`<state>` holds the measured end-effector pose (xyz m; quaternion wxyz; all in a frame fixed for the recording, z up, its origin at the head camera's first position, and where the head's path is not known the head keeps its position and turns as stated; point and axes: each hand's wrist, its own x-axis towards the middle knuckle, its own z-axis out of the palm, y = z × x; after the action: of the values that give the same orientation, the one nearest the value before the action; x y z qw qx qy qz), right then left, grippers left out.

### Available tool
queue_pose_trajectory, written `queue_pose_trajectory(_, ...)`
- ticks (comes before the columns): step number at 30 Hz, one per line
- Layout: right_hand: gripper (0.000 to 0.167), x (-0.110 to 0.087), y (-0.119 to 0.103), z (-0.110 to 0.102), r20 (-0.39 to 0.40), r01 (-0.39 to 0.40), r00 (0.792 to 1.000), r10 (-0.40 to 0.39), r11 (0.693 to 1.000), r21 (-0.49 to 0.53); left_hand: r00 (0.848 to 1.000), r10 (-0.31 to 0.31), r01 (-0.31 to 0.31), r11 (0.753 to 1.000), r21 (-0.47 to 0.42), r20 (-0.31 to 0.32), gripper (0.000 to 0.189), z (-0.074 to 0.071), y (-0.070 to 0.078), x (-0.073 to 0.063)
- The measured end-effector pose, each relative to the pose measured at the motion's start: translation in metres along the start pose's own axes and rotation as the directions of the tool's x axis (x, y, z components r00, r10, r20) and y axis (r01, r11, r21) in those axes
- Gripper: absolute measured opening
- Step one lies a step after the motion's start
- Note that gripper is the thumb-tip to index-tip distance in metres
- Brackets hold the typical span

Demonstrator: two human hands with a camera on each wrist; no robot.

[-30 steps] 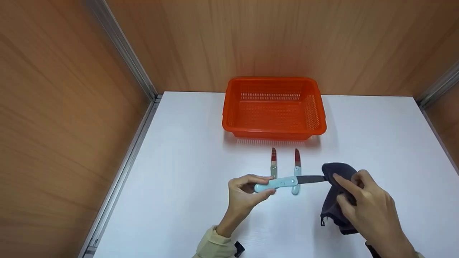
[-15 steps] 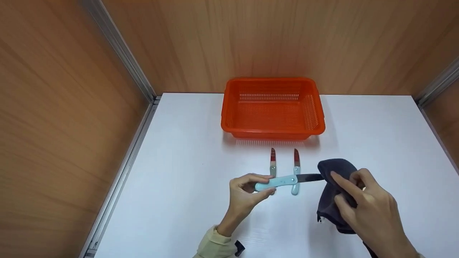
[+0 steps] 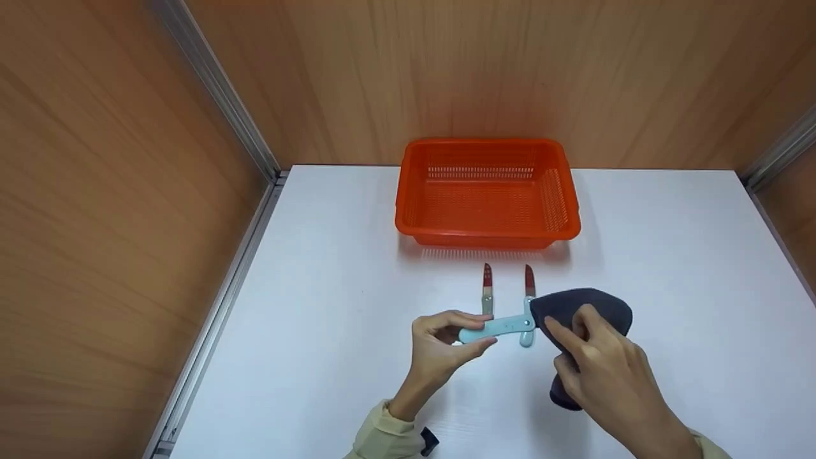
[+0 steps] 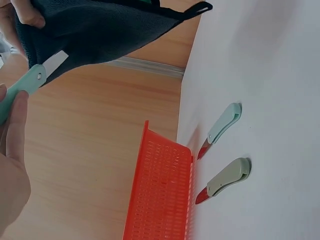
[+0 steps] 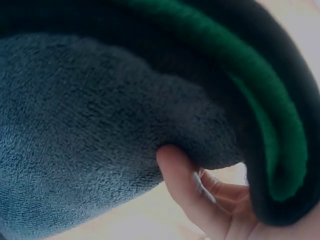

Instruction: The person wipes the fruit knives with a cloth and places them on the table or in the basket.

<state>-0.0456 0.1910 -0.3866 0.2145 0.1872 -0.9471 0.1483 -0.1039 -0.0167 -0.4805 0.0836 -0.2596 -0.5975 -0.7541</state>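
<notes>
My left hand (image 3: 433, 350) pinches the light-blue handle of a folding knife (image 3: 497, 328) between thumb and fingers, above the table. The knife points right, its blade mostly covered by a dark blue-grey cloth (image 3: 596, 309); the left wrist view shows a bit of bare blade at the handle. My right hand (image 3: 612, 379) grips the folded cloth around the blade, close to the handle. Green lining (image 5: 287, 150) shows inside the fold in the right wrist view. Behind the held knife, two more folding knives lie on the table, one grey-green (image 4: 230, 176) and one light blue (image 4: 226, 121), blades reddish.
An orange-red perforated basket (image 3: 488, 240) stands beyond the knives, near the back wooden wall (image 3: 484, 70). Another wooden wall (image 3: 127, 223) borders the white table (image 3: 319, 287) on the left. Metal rails (image 3: 223, 95) run along the corners.
My right hand has slid the cloth leftward along the blade up to the handle, covering the blade that was bare before. My left hand holds the knife almost in place.
</notes>
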Motion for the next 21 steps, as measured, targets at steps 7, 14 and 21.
queue_pose_trajectory(7, 0.040, -0.001, 0.003, 0.002, 0.063, -0.055, 0.996, 0.056, 0.998, -0.016, 1.000, -0.001, 0.000, 0.999, -0.036, -0.013, 0.019, 0.000, 0.002, -0.001)
queue_pose_trajectory(14, 0.040, -0.005, 0.015, 0.003, 0.036, -0.064, 0.997, 0.064, 0.998, -0.002, 0.999, 0.048, -0.049, 0.998, -0.040, -0.008, 0.018, -0.002, 0.004, 0.000)
queue_pose_trajectory(21, 0.041, -0.008, 0.028, 0.004, 0.003, -0.062, 0.998, 0.062, 0.998, 0.007, 0.999, 0.025, -0.027, 0.996, -0.080, -0.020, 0.019, -0.003, 0.004, -0.002)
